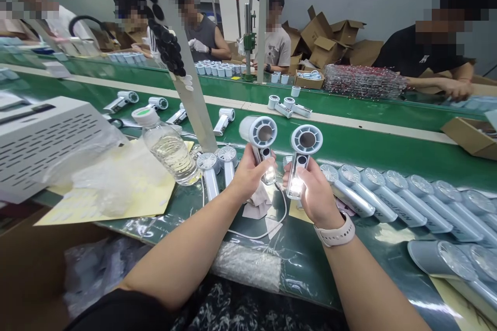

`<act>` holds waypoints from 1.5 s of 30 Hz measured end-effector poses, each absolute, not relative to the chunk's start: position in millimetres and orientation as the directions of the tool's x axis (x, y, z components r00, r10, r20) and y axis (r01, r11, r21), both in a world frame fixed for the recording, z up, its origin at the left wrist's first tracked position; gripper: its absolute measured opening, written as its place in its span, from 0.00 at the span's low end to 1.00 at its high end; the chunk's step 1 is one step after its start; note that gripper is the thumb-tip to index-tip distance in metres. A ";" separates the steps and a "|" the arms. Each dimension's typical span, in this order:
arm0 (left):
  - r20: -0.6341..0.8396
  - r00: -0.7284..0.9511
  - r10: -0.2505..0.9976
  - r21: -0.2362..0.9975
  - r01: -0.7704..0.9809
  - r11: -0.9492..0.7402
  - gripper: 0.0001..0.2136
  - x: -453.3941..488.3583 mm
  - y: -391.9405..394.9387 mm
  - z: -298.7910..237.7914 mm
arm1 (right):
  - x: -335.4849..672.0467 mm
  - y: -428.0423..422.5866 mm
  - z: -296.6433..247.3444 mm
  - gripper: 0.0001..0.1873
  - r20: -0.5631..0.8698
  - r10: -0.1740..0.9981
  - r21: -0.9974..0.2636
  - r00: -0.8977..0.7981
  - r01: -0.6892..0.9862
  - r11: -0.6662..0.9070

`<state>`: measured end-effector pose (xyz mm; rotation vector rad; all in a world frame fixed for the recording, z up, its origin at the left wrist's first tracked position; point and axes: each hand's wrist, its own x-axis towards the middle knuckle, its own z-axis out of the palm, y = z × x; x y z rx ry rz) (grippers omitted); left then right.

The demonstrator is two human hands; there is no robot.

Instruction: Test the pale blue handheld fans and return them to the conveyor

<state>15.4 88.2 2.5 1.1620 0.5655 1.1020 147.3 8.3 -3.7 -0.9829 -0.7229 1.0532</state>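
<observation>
My left hand [252, 171] is wrapped round the handle of a pale blue handheld fan [264, 132], its round head up and facing me. In my right hand [313, 186] is a second handheld fan [306, 139], gripped by its shiny handle with the thumb in front. The two fans are held side by side, a small gap apart, above the bench. Bright light reflects off both handles. Below them lie a crumpled cloth [258, 201] and a white cable [256, 237]. Two more fans [209, 176] rest just left of my left hand.
Finished-looking fans [392, 194] lie in a row at right. A tilted clear bottle [171, 150], a yellow sheet [143, 207] and a white vented box [58, 139] are at left. A slanted post [194, 98] stands ahead. Fans lie along the green conveyor [349, 139]; several people sit beyond.
</observation>
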 end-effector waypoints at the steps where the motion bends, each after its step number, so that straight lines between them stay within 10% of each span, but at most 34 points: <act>1: 0.257 0.332 0.908 0.915 -0.386 -0.118 0.12 13.8 84.2 6.3 | 148.0 8.7 -3.2 0.11 0.030 0.930 -0.912 0.366 -0.370 0.175; 5: 0.502 0.055 0.863 0.838 -0.277 -0.470 0.08 10.9 77.4 11.1 | 152.8 11.3 -2.7 0.11 0.022 0.908 -0.890 0.418 -0.405 0.208; 13: 0.089 0.157 0.984 0.993 0.061 -0.100 0.24 22.9 99.7 -15.9 | 164.3 9.6 -1.9 0.17 0.063 0.887 -0.831 0.457 -0.469 0.300; 29: 0.169 0.585 0.794 0.871 -0.466 0.158 0.24 10.8 75.4 13.5 | 152.3 -0.8 6.4 0.19 0.047 0.941 -0.862 0.336 -0.463 0.209; 45: 0.086 0.738 0.669 0.830 -0.425 0.362 0.23 9.1 78.0 12.2 | 151.0 -1.9 10.8 0.13 -0.015 0.977 -0.775 0.213 -0.620 0.124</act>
